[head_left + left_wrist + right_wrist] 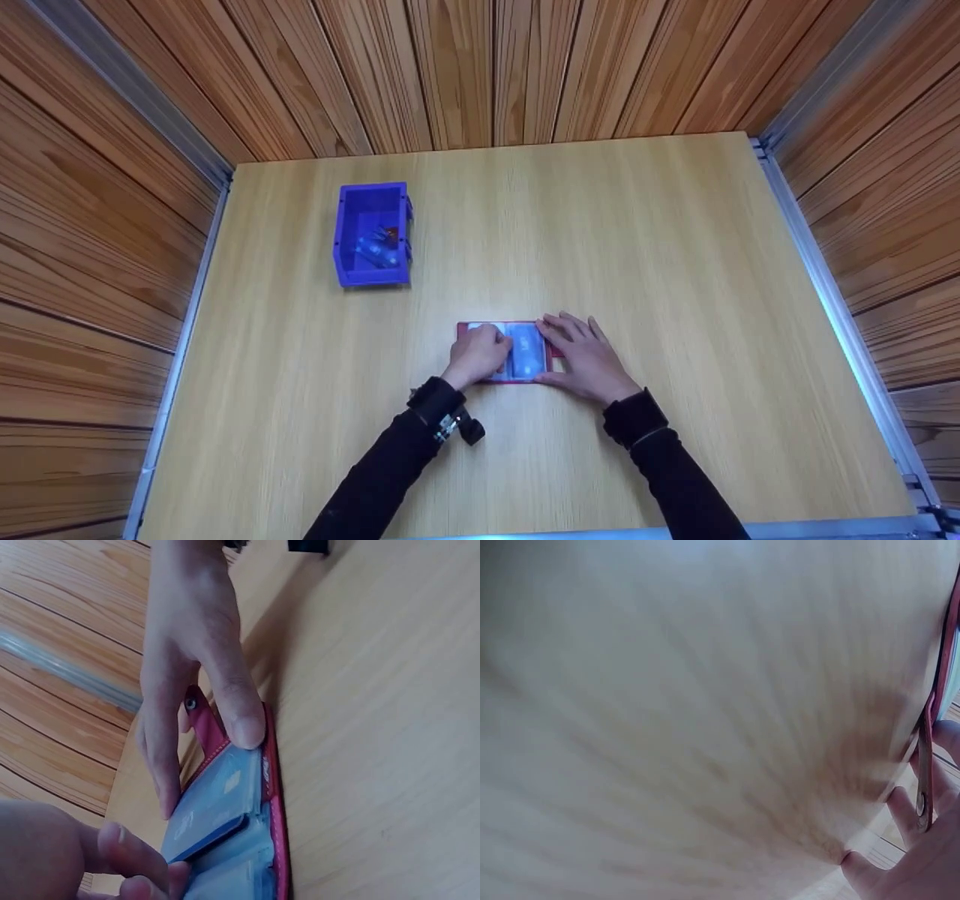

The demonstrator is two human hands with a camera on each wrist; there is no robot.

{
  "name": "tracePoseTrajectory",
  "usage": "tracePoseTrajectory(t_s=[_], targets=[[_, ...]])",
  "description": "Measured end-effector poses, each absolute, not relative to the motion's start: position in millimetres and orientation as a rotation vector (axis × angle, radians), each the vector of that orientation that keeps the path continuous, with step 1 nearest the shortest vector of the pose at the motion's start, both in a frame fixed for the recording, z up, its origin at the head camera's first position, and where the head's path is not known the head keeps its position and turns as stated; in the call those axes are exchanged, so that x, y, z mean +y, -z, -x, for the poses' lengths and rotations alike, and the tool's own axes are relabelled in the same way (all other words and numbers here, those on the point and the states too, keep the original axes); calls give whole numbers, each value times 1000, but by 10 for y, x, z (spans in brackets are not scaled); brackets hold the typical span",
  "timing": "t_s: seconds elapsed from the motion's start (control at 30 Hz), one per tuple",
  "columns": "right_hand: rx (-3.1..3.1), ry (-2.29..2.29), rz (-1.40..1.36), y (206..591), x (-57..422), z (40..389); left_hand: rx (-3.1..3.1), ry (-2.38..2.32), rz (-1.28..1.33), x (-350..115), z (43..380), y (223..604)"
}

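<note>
A red card holder [277, 821] lies spread on the table, with clear sleeves inside. A bluish card [217, 802] shows through the sleeve on the right side. My left hand [476, 352] is over the left half, fingers curled, its fingertips pinching at the inner edge of a sleeve; what lies between them is mostly hidden. My right hand [589, 364] spans the right end, thumb pressing the near edge and extended fingers at the far edge. Beneath that hand a red snap strap [204, 722] sticks out, seen also in the right wrist view.
A blue plastic bin [375, 277] stands at the back left, holding a clear bluish item [377, 251] and a small brownish-red piece. Wood-panel walls with metal rails close in the table [637, 247] at the back and sides.
</note>
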State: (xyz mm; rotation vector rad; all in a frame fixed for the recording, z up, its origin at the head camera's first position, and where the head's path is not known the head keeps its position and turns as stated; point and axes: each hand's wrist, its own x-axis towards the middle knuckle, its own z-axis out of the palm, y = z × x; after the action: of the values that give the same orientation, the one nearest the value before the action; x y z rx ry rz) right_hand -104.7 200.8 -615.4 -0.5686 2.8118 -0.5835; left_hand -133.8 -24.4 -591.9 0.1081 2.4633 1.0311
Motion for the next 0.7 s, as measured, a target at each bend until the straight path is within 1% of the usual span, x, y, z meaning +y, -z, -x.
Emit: tracePoseTrajectory(t_s=[0.27, 0.7], targets=[[2815, 574, 575, 6129, 2012, 1047, 2481, -984, -194, -266, 1354, 5969], [2820, 568, 576, 6157, 2015, 1048, 2377, -1063, -164, -318, 1364, 6010]])
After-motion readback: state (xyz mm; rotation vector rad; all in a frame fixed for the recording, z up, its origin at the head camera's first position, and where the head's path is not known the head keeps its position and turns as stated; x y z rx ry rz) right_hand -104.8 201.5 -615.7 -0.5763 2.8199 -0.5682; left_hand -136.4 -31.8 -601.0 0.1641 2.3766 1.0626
